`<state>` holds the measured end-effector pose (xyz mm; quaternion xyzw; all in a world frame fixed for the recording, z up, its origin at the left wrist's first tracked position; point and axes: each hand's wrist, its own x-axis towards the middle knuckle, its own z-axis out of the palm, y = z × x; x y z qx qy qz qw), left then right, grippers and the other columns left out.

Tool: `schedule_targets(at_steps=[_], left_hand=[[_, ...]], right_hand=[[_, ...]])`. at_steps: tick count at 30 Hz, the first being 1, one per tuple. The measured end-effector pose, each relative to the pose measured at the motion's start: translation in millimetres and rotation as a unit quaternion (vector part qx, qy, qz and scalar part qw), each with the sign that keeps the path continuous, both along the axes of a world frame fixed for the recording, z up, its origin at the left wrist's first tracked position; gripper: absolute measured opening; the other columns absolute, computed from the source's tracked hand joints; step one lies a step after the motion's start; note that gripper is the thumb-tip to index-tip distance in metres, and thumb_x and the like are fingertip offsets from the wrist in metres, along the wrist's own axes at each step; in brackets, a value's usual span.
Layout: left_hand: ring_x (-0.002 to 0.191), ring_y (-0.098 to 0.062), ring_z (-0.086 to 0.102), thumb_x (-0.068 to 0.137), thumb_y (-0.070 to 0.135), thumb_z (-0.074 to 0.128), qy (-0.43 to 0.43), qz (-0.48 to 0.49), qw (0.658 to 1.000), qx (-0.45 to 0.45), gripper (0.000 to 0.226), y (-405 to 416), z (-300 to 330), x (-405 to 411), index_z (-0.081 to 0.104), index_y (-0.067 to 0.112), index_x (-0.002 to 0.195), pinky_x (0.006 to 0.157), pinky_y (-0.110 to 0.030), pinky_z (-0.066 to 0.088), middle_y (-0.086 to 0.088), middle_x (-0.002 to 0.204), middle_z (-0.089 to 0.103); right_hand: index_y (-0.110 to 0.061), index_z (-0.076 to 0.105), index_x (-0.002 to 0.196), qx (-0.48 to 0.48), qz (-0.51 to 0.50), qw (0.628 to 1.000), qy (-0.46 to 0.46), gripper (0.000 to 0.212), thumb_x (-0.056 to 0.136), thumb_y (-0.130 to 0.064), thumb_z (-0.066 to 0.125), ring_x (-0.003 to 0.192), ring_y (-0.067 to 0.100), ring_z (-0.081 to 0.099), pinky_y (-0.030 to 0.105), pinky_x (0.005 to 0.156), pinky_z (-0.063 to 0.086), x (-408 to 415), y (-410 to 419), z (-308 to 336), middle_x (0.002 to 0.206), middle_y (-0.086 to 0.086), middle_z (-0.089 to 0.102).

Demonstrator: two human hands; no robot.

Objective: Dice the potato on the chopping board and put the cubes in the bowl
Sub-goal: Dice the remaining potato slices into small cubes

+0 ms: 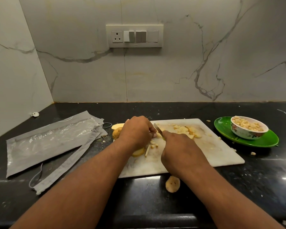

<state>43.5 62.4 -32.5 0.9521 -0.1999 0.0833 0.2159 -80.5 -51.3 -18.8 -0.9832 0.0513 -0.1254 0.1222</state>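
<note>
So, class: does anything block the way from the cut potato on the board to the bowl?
Nothing visible does. Between the potato cubes and the bowl lie only bare chopping board, counter and the rim of the green plate it stands on.

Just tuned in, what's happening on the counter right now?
A person is dicing potato on the white chopping board. The right hand holds a knife, while the left hand steadies the potato strips being cut. A pile of cut pieces sits on the board, and the bowl on the green plate already holds cubes.
</note>
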Motion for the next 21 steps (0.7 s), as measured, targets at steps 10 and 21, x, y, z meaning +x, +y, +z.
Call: schedule_targets(at_steps=[10, 21], left_hand=[[0.082, -0.008, 0.067, 0.089, 0.030, 0.080, 0.006, 0.011, 0.999, -0.034, 0.004, 0.5, -0.7, 3.8, 0.083, 0.031, 0.092, 0.085, -0.037, 0.061, 0.014, 0.088, 0.076], [0.085, -0.007, 0.066, 0.100, 0.017, 0.065, 0.021, -0.011, 0.996, -0.086, 0.026, 12.3, 4.2, 1.6, 0.078, 0.032, 0.116, 0.088, -0.030, 0.058, 0.008, 0.109, 0.077]], right_hand=[[-0.031, 0.029, 0.153, 0.020, 0.021, 0.998, 0.050, 0.067, 0.091, -0.016, 0.047, 0.109, 0.020, 0.052, 0.030, 0.083, 0.043, -6.9, -3.3, -9.9, 0.130, 0.001, 0.057], [-0.030, 0.030, 0.150, 0.025, -0.003, 1.000, 0.014, 0.061, 0.093, -0.017, 0.045, 0.090, 0.019, 0.045, 0.029, 0.074, 0.039, -25.1, -6.1, 6.5, 0.123, 0.003, 0.059]])
